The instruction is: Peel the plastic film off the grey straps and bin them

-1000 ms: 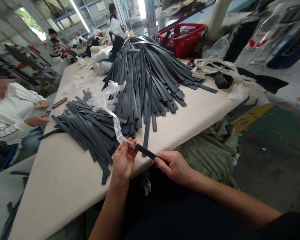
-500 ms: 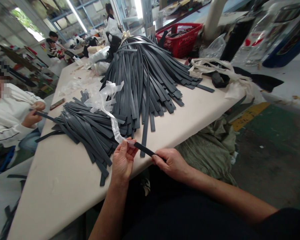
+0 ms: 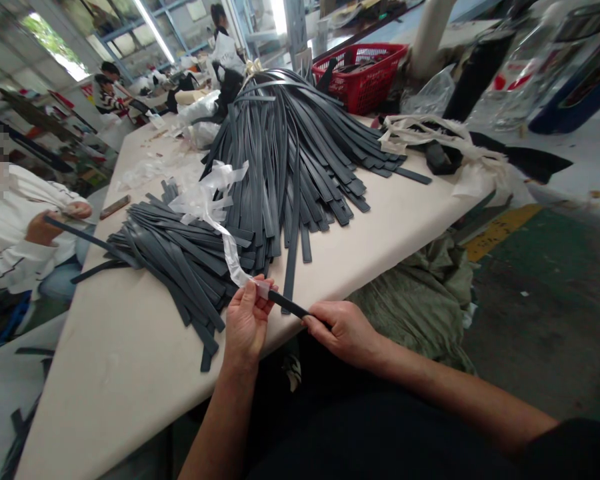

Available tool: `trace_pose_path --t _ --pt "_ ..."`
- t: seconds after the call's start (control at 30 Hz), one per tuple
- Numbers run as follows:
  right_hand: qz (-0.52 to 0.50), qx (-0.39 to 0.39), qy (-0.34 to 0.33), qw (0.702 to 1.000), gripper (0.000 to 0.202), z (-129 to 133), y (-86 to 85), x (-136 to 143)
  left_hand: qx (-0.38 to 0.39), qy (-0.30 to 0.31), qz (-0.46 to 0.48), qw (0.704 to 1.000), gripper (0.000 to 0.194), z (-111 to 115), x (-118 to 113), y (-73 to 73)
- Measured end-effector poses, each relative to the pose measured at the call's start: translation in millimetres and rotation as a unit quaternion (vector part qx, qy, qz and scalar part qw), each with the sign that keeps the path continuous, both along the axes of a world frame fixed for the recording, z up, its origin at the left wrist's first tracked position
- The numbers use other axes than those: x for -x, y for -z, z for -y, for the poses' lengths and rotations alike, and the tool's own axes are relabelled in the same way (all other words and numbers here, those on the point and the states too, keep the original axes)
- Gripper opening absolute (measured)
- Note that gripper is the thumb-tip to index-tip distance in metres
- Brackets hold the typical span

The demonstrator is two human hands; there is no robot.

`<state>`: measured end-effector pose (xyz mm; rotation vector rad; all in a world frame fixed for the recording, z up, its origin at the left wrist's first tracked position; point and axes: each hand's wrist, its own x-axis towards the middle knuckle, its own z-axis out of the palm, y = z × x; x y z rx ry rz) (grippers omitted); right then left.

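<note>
Between thumb and fingers my left hand (image 3: 249,317) pinches the end of a white plastic strip (image 3: 234,257), which trails up over the strap piles. My right hand (image 3: 347,330) is closed around a dark grey strap (image 3: 289,304). The strap's far end meets the plastic at my left fingertips; whether it lies inside or under the plastic I cannot tell. Just beyond my hands lies a loose pile of grey straps (image 3: 180,260). A large tied bundle of similar straps (image 3: 280,147) fans out behind it.
At left, a person in a white top (image 3: 25,220) holds another strap. A red basket (image 3: 363,77) stands behind the bundle on the pale table (image 3: 130,360). To the right are bottles (image 3: 520,87) and cloth scraps (image 3: 430,133). Green sacking (image 3: 420,300) hangs below the edge.
The strap in my right hand has shifted slightly, its end now overlapping the plastic at my left fingers. The person at left has drawn a strap back and up.
</note>
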<state>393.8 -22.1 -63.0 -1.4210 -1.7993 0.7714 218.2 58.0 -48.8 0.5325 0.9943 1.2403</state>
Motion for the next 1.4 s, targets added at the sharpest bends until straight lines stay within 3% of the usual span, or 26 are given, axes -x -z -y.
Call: trace_pose_path --t 0.13,0.57,0.73,1.0,1.2,1.3,1.4 --pt "-0.012 0.002 -0.028 1.000 0.026 4 -0.6 1 0.001 0.005 -0.004 1.000 0.038 1 -1 -0.7" --pt "-0.059 0.044 -0.002 0.997 0.032 3 -5.7 -3 0.000 -0.009 -0.006 1.000 0.039 -1 1 6.8" --pt "-0.064 0.065 -0.022 0.996 0.031 1 -6.9 -3 -0.020 -0.004 -0.024 1.000 0.041 1 -2 4.0" --pt "-0.189 0.194 -0.054 0.961 0.031 -3 -6.4 0 0.018 0.033 -0.034 0.999 0.043 17 -6 -2.3" --pt "-0.231 0.180 -0.117 0.949 0.031 -19 -16.9 8 0.019 0.036 -0.033 0.999 0.039 25 -1 -4.7" --pt "-0.222 0.214 -0.184 0.933 0.028 -5 -7.8 -6 -0.008 -0.018 -0.020 1.000 0.040 17 16 -9.2" --pt "-0.200 0.291 -0.184 0.917 0.038 16 11.7 -18 0.000 -0.019 -0.022 1.000 0.043 18 27 -9.0"
